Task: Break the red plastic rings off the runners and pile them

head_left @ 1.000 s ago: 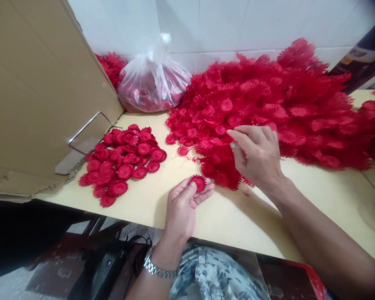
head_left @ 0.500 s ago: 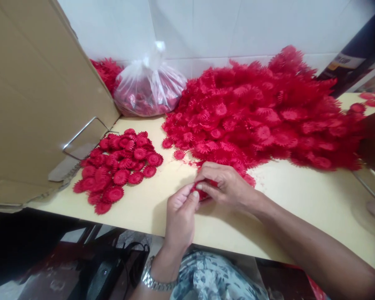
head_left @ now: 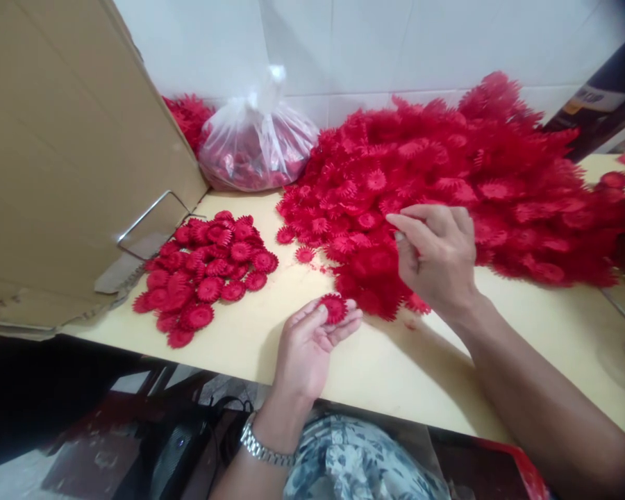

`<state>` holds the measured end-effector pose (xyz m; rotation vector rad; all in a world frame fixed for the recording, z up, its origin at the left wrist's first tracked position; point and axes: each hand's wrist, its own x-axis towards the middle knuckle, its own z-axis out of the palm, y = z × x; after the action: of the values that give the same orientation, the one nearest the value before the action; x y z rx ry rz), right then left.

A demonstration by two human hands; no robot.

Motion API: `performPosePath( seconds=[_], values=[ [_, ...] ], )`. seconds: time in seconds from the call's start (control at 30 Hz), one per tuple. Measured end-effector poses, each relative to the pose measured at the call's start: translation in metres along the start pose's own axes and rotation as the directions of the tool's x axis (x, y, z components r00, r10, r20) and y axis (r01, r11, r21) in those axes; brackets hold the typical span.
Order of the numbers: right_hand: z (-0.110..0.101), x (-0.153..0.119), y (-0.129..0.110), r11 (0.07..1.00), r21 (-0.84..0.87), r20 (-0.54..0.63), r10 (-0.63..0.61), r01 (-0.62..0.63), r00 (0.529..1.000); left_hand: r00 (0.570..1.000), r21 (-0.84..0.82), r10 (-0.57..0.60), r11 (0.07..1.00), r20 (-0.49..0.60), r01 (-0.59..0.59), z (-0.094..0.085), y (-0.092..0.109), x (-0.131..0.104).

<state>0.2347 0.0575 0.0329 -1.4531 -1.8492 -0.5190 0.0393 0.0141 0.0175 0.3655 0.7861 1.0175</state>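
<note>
My left hand (head_left: 310, 340) pinches a red rosette disc (head_left: 335, 308) with a toothed rim, thumb on top and fingers beneath, just above the table. My right hand (head_left: 437, 257) is raised in front of the large red pile, thumb and forefinger pressed together. Anything between those fingertips is too small or hidden to make out. Behind and right of it spreads the big heap of red toothed discs (head_left: 427, 167). A smaller cluster of red rosettes (head_left: 208, 267) lies on the table to the left of my left hand.
A tied clear plastic bag (head_left: 257, 149) with red pieces stands against the wall. On the left rises a cardboard box (head_left: 73, 160) with a bent metal wire (head_left: 146, 215) beside it. The pale yellow table (head_left: 250, 347) ends close to my lap.
My right hand has left the disc and risen up and right towards the large pile. The disc stays in my left hand, now in plain sight with the fingers beneath spread.
</note>
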Motion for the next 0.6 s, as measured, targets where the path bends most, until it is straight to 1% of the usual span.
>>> performPosePath(
  seconds=[0.03,0.07,0.1,0.13,0.17,0.23,0.27,0.3,0.37,0.47,0.53,0.6],
  values=[
    [-0.001,-0.001,-0.009,0.993,0.115,0.011,-0.042,0.04,0.999,1.0,-0.019,0.003,1.0,0.008,-0.002,0.0,0.0,0.0],
    [-0.002,-0.002,-0.018,0.967,0.244,0.053,-0.096,0.08,0.994,1.0,-0.04,0.012,0.999,0.013,-0.011,0.001,-0.001,0.0],
    [-0.002,-0.003,-0.028,0.924,0.37,0.126,-0.157,0.101,0.98,1.0,-0.058,0.025,0.998,0.013,-0.024,0.001,-0.001,0.0],
    [-0.002,-0.004,-0.037,0.873,0.48,0.216,-0.215,0.088,0.952,0.999,-0.066,0.038,0.997,0.01,-0.037,0.002,-0.001,-0.001],
    [-0.001,-0.005,-0.045,0.823,0.566,0.308,-0.254,0.038,0.917,0.999,-0.062,0.049,0.997,0.005,-0.049,0.003,-0.001,-0.002],
    [0.001,-0.007,-0.055,0.741,0.659,0.458,-0.26,-0.128,0.85,0.998,-0.021,0.069,0.997,0.002,-0.069,0.005,-0.001,-0.004],
    [0.002,-0.008,-0.057,0.701,0.679,0.504,-0.232,-0.216,0.832,0.997,0.009,0.081,0.997,0.003,-0.081,0.005,-0.002,-0.004],
    [0.003,-0.009,-0.058,0.658,0.695,0.53,-0.197,-0.289,0.825,0.995,0.039,0.097,0.994,0.005,-0.097,0.005,-0.003,-0.005],
    [0.004,-0.01,-0.059,0.584,0.72,0.546,-0.14,-0.376,0.826,0.99,0.091,0.141,0.986,0.014,-0.142,0.004,-0.005,-0.006],
    [0.005,-0.011,-0.059,0.528,0.737,0.547,-0.098,-0.422,0.832,0.979,0.172,0.202,0.964,0.015,-0.201,-0.001,-0.009,-0.005],
    [0.006,-0.012,-0.061,0.535,0.741,0.529,-0.092,-0.406,0.844,0.97,0.24,0.244,0.941,0.003,-0.237,-0.004,-0.011,-0.004],
    [0.006,-0.012,-0.062,0.599,0.737,0.452,-0.092,-0.314,0.887,0.962,0.288,0.272,0.922,-0.009,-0.258,-0.005,-0.011,-0.004]
  ],
)
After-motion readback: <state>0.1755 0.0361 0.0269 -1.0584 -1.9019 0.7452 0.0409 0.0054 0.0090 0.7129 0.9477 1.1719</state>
